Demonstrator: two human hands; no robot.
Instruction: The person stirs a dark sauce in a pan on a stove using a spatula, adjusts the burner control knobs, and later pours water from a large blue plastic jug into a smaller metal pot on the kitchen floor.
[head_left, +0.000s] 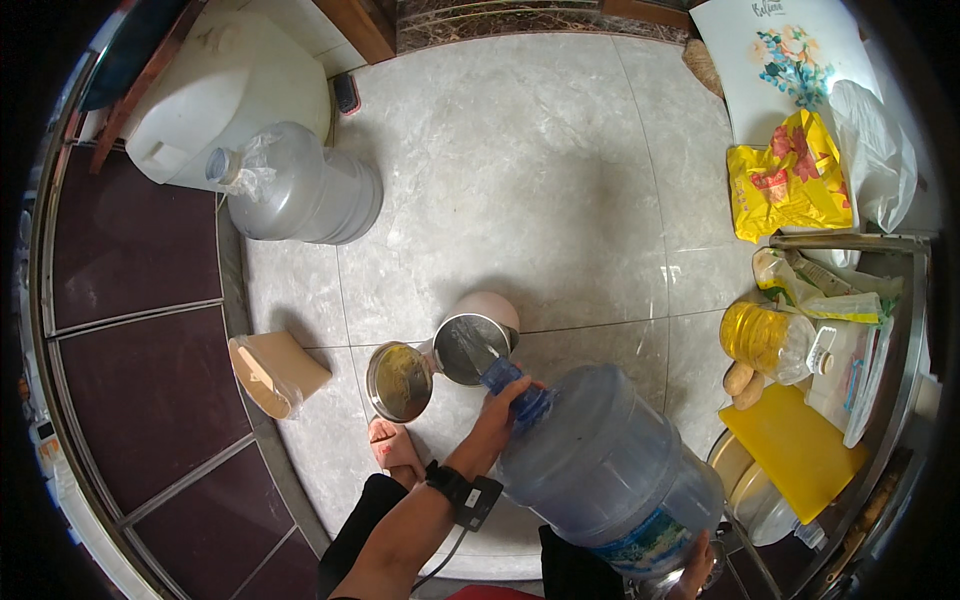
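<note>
A large blue-tinted plastic water jug (600, 450) is tilted with its neck low and pointing away from me. My left hand (504, 409) is wrapped around its blue neck. My right hand (699, 566) holds the jug near its base, partly hidden by it. Water runs from the mouth into an open pale pink electric kettle (491, 307) with a metal inside, standing on the floor. The kettle's round lid (401, 382) is swung open to the left, its inner face showing yellowish stains. The jug mouth sits over the kettle's rim.
A second jug (307, 187) lies on its side at the upper left near a white plastic container (232, 82). A cardboard bin (277, 375) stands by the left cabinets. My slippered foot (394, 446) is beside the lid. An oil bottle (765, 341) and yellow board (799, 450) are right.
</note>
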